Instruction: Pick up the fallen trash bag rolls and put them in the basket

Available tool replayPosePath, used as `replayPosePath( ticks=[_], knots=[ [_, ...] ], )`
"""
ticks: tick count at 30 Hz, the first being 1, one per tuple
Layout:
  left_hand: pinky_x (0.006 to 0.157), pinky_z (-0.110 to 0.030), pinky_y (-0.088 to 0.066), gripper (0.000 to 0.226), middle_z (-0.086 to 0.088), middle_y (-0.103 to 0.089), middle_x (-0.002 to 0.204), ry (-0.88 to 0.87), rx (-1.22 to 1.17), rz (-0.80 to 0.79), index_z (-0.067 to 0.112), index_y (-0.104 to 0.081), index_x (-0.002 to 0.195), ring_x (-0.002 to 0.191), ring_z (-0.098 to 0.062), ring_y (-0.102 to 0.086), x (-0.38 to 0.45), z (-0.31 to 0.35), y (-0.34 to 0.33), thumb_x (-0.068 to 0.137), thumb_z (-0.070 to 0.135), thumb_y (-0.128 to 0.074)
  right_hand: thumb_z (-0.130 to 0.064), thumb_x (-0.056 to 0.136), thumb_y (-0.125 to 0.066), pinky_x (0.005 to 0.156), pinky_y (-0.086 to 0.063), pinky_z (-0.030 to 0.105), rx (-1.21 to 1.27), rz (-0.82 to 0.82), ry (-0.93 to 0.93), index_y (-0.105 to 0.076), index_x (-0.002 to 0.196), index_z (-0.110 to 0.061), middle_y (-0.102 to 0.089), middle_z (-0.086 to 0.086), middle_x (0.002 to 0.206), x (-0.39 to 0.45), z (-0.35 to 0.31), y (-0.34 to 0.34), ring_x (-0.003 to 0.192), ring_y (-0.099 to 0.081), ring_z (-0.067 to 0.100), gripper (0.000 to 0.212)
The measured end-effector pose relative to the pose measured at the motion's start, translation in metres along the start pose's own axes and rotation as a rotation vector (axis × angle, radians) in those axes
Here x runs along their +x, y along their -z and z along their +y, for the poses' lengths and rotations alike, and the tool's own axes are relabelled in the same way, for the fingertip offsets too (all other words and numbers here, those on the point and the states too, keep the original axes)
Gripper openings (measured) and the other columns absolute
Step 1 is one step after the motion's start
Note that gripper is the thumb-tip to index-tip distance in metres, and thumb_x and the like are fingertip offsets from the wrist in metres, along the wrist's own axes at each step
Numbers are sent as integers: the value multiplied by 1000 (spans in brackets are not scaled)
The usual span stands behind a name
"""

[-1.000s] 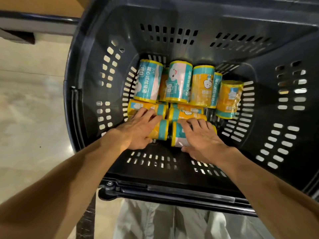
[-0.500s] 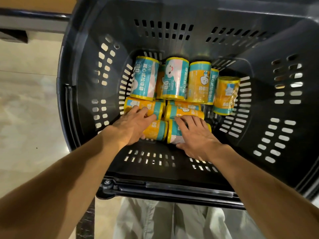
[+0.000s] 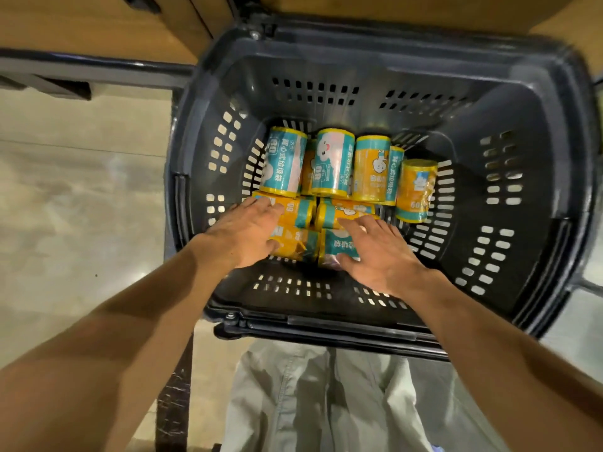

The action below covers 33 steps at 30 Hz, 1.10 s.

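Both arms reach forward; left hand (image 3: 243, 234) and right hand (image 3: 380, 252) apparently flat, fingers extended.

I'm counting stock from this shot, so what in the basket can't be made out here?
- Head view: the near rolls under the left hand and right hand are partly covered, so their labels can't be read in full.
- Rolls behind the upright row are mostly hidden; an exact count is not possible.
- Small label print is too blurred to read.
- The basket floor beneath the rolls is hidden.
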<state>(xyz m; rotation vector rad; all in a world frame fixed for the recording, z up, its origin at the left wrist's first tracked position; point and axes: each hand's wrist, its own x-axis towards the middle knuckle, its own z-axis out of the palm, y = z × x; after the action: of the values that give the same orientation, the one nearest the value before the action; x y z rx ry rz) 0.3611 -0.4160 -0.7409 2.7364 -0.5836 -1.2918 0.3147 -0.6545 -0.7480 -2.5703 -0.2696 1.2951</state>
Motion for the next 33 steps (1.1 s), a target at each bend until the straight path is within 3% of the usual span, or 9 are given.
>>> replayPosePath(
  ticks=[9, 14, 17, 21, 25, 27, 29, 33],
  knots=[
    [102, -40, -39, 43, -2, -51, 136, 101, -40, 233, 23, -43, 136, 127, -25, -45, -138, 35, 141, 96, 39, -47, -47, 100, -46, 98, -45, 42, -138, 73, 32, -48, 138, -31, -56, 3, 138, -109, -75, 176, 128, -53, 29, 42],
    [92, -42, -45, 33, -4, -60, 123, 258, 5, 403, 22, -51, 124, 117, -27, -53, -257, 50, 235, 96, 38, -46, -45, 96, -48, 97, -48, 44, -313, 131, 158, -55, 133, -31, -60, 3, 138, -195, -152, 281, 127, -56, 30, 40],
    [88, -41, -44, 30, -5, -59, 119, 328, -11, 526, 20, -52, 119, 114, -28, -54, -330, 60, 275, 97, 39, -44, -46, 96, -47, 89, -49, 43, -358, 173, 257, -57, 128, -28, -61, 4, 131, -247, -204, 326, 119, -59, 33, 38],
    [82, -42, -46, 31, -5, -62, 113, 452, -33, 667, 20, -53, 115, 106, -29, -60, -426, 74, 304, 96, 42, -43, -50, 92, -51, 86, -52, 42, -401, 244, 400, -61, 113, -29, -66, 4, 119, -318, -276, 357, 109, -63, 31, 32],
    [77, -38, -50, 30, -2, -63, 108, 605, -97, 735, 22, -54, 113, 100, -26, -63, -521, 69, 306, 97, 44, -42, -38, 94, -49, 77, -51, 39, -484, 275, 563, -57, 96, -21, -64, 4, 100, -384, -353, 369, 95, -63, 30, 19],
    [70, -35, -46, 30, -1, -62, 108, 710, -93, 767, 23, -54, 113, 98, -25, -62, -570, 54, 300, 98, 45, -41, -33, 94, -50, 69, -46, 36, -532, 288, 640, -55, 96, -20, -62, 4, 95, -409, -394, 370, 87, -61, 31, 15],
    [68, -33, -42, 28, -1, -62, 108, 798, -99, 785, 23, -54, 113, 98, -25, -61, -623, 37, 292, 98, 44, -41, -37, 94, -52, 70, -52, 38, -596, 298, 703, -58, 99, -22, -66, 4, 98, -428, -437, 366, 87, -63, 30, 17],
    [79, -39, -51, 29, -3, -63, 109, 962, -187, 838, 22, -54, 110, 100, -27, -60, -724, -12, 255, 97, 44, -42, -49, 94, -52, 77, -57, 43, -699, 314, 811, -59, 101, -27, -65, 3, 101, -460, -537, 347, 86, -64, 29, 24]
  ],
)
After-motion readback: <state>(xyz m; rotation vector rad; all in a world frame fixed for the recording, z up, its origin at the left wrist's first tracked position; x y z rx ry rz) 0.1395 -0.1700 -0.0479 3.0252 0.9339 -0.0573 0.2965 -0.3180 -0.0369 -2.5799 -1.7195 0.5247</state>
